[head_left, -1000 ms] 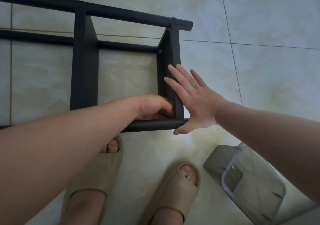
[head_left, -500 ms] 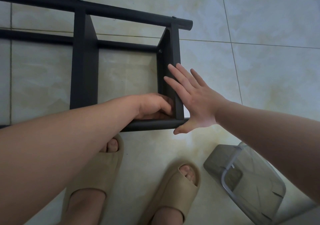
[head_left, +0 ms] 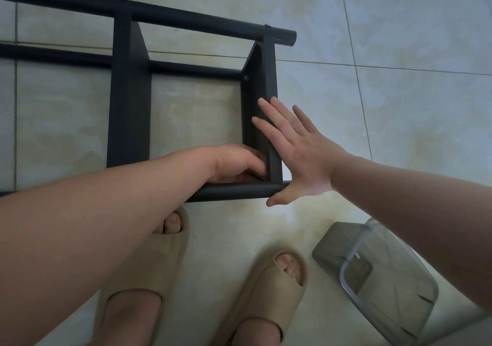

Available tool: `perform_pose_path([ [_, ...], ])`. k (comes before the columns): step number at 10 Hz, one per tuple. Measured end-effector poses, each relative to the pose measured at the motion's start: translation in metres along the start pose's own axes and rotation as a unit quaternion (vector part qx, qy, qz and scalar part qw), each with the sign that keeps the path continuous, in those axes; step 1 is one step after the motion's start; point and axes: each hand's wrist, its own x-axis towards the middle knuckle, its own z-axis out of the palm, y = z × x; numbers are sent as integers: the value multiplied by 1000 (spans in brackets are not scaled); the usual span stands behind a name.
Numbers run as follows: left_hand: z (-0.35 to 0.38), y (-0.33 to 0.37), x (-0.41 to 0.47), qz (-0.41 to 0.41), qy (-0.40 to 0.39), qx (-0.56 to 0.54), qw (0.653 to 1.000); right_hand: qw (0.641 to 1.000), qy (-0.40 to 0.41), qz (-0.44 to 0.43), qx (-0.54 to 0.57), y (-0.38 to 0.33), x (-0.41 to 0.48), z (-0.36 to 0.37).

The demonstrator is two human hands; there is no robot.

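A dark metal frame (head_left: 130, 111) is seen lying on the tiled floor (head_left: 399, 105), just ahead of two beige slippers (head_left: 149, 260). Compared with the frame of a second ago, almost nothing is changed: the frame, both hands and the feet are found in the same places.

The left hand (head_left: 237, 163) is kept inside the frame's near right corner, above the near tube (head_left: 234, 191). Its fingers are curled against the inner face of the end panel (head_left: 266, 73). Whether anything is pinched there cannot be told, as the fingertips are hidden.

The right hand (head_left: 300, 156) is still laid flat against the outer edge of that panel. Its fingers (head_left: 269, 121) are held straight and slightly apart, and the thumb is set at the end of the near tube. A clear plastic container (head_left: 372, 279) is seen on the floor, under the right forearm.
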Motion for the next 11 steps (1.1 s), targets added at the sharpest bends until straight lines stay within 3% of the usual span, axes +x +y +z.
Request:
perform_pose_path([
  [1,2,0,-2,-10,-2,-10,1000,1000,0,0,-2,0,0,0],
  [3,5,2,-5,-6,49,78,996,1000,1,-1,-2,0,0,1],
  [6,0,0,0,10,-23,-4,1000,1000,5,-3,1,1,0,1],
  [9,1,-1,0,28,27,39,998,1000,2,-4,1,0,0,1],
  [11,0,-1,1,22,15,28,999,1000,-4,-1,1,1,0,0],
])
